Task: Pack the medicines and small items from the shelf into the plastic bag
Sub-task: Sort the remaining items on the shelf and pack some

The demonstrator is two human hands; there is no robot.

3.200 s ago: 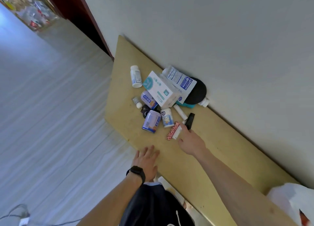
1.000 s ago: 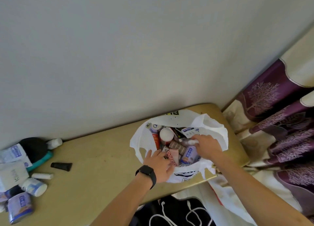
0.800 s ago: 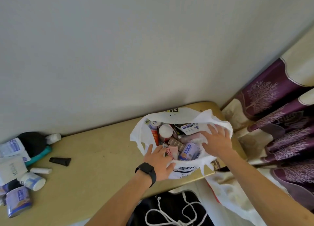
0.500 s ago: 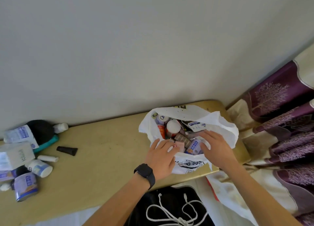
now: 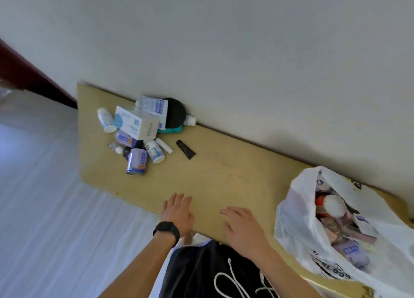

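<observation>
Grip empty, left hand (image 5: 178, 212), right hand (image 5: 244, 228) over shelf (image 5: 224, 174), black tube (image 5: 185, 149) ahead

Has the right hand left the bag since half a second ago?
Yes. The right hand has come out of the plastic bag and is now open over the shelf, on the side toward the medicine pile.

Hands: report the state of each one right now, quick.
Left hand: open, fingers straight, holding nothing.
Right hand: open, fingers relaxed, holding nothing.

wooden shelf (image 5: 224, 174), medicine pile (image 5: 139, 129), plastic bag (image 5: 298, 219)
</observation>
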